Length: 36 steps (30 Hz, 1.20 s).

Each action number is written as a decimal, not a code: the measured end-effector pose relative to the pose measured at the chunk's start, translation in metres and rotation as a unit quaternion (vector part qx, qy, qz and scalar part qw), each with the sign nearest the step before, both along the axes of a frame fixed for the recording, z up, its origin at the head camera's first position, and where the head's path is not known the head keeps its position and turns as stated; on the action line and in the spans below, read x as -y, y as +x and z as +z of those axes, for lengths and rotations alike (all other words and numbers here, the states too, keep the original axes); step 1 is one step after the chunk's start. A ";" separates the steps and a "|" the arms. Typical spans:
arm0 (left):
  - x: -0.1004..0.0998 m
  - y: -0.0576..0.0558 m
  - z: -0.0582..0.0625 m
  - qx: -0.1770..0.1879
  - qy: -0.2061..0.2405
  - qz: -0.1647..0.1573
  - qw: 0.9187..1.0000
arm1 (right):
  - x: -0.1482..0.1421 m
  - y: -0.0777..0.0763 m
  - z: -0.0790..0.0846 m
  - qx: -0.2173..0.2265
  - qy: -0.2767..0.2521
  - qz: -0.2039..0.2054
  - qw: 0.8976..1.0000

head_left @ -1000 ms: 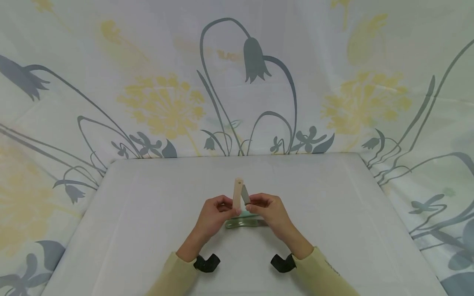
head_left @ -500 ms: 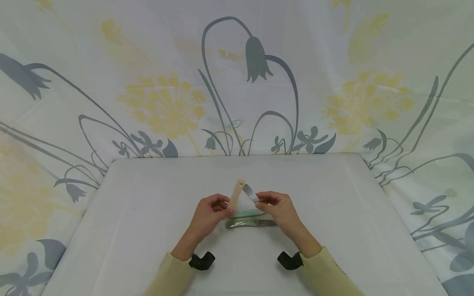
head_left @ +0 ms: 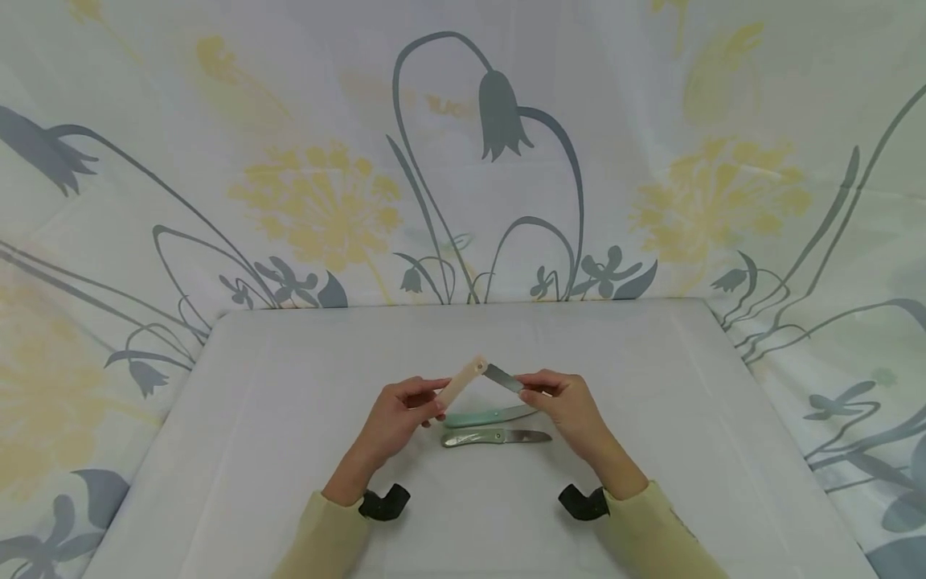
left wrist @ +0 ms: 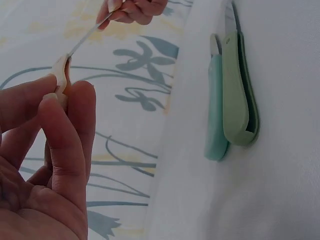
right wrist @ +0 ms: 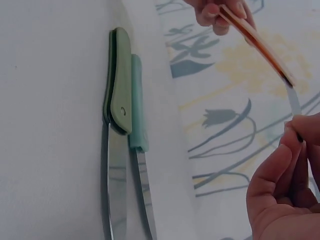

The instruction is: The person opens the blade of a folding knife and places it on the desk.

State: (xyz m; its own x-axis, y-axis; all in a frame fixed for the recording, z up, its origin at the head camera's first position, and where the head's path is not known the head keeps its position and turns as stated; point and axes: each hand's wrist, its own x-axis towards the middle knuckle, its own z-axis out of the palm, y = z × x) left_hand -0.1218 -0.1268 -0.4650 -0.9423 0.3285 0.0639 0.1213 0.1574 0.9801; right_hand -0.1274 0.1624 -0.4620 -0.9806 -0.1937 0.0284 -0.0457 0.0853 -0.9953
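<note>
Between the two hands, above the table, is a folding knife (head_left: 460, 383) with a pale peach handle, its blade partly swung out at a wide angle. The left hand (head_left: 400, 412) pinches the handle's lower end between thumb and fingers. With thumb and fingertips the right hand (head_left: 568, 404) pinches the blade (head_left: 502, 378) near its tip, which the fingers hide. Below on the table lie a mint-green knife (head_left: 483, 417) and an olive-green folding knife (head_left: 473, 437), side by side with blades out, pointing right. The left wrist view shows the slot in the peach handle (left wrist: 62, 72).
A white table (head_left: 289, 354) spreads under the hands. Behind and beside it hangs a flower-printed cloth (head_left: 333, 201). Black wrist mounts (head_left: 386, 503) are worn at both cuffs.
The peach knife's blade has swung farther out from its handle, from a narrow to a wide angle. Both hands have moved apart, uncovering more of the green knives.
</note>
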 end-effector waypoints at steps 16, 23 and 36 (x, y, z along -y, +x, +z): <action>0.010 0.001 0.005 -0.025 -0.059 -0.092 0.994 | -0.012 -0.004 0.006 0.029 -0.011 -0.047 0.998; 0.010 0.002 0.005 -0.020 -0.068 -0.118 0.991 | -0.010 -0.006 0.005 0.014 -0.047 -0.057 0.997; 0.009 -0.003 -0.002 -0.043 -0.093 -0.039 0.994 | -0.021 -0.008 -0.002 -0.008 -0.003 -0.023 1.000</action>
